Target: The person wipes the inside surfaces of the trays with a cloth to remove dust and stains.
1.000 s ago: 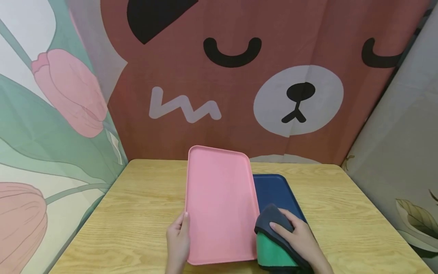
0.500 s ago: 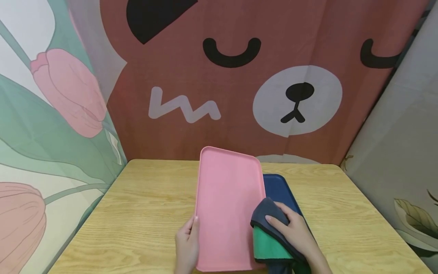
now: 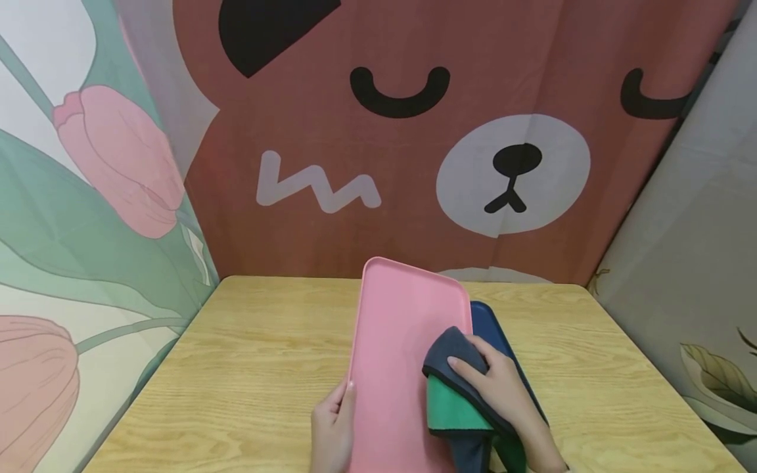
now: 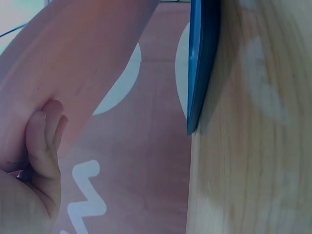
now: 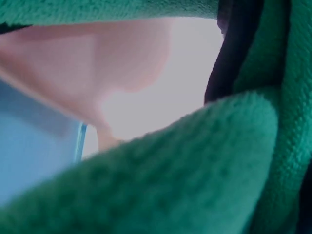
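Note:
My left hand (image 3: 334, 427) grips the left edge of a pink rectangular tray (image 3: 393, 355), thumb on the front rim. The tray is held tilted up above the table, its inner face towards me. In the left wrist view, the fingers (image 4: 41, 141) curl at the tray's underside (image 4: 83, 58). My right hand (image 3: 503, 387) holds a folded grey-and-green cloth (image 3: 458, 404) with black edging over the tray's right part. Green folds of the cloth (image 5: 161, 175) fill much of the right wrist view. Whether it presses on the tray there cannot be told.
A dark blue tray (image 3: 497, 335) lies flat on the wooden table (image 3: 254, 374), mostly hidden behind the pink tray and right hand. A curtain with a bear print (image 3: 319, 230) hangs behind the table. Patterned curtains stand at both sides.
My left hand has carried the pink tray to the right and slightly down, covering more of the blue tray. The right hand has moved the cloth left and up, over the pink tray.

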Tool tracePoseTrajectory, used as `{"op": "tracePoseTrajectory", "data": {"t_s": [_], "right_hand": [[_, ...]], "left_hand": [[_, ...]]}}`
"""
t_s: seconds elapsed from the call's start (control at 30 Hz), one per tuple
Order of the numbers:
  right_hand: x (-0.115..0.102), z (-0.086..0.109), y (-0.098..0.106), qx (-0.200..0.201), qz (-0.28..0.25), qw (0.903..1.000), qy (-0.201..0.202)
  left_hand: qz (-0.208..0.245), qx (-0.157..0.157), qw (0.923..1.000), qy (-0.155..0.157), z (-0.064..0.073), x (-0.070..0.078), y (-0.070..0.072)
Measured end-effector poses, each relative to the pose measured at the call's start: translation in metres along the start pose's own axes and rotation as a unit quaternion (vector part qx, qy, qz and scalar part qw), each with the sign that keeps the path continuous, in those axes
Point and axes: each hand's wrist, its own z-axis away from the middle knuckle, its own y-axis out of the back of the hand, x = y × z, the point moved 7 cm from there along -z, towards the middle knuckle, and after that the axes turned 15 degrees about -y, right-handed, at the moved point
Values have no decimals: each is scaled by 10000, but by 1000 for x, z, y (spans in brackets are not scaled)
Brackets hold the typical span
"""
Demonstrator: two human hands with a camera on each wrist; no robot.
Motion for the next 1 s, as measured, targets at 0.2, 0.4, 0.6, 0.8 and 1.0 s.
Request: {"op": "tracePoseTrajectory", "data": {"t_s": [0.2, 0.4, 0.6, 0.8, 1.0], "right_hand": [[-13, -6, 0, 95, 88, 9993, 358], [-29, -15, 1, 155, 209, 9973, 688], [-43, -20, 2, 149, 289, 9959, 848], [-47, -21, 3, 166, 435, 9970, 621], [-50, -21, 6, 250, 420, 9970, 597]], "left_hand": [[-120, -109, 9999, -56, 6, 2, -5], [-121, -309, 9994, -106, 9, 7, -12], [-140, -412, 9969, -655, 11, 13, -16], [-29, -632, 9932, -976, 12, 18, -20], [-73, -895, 9906, -1033, 15, 24, -24]]}}
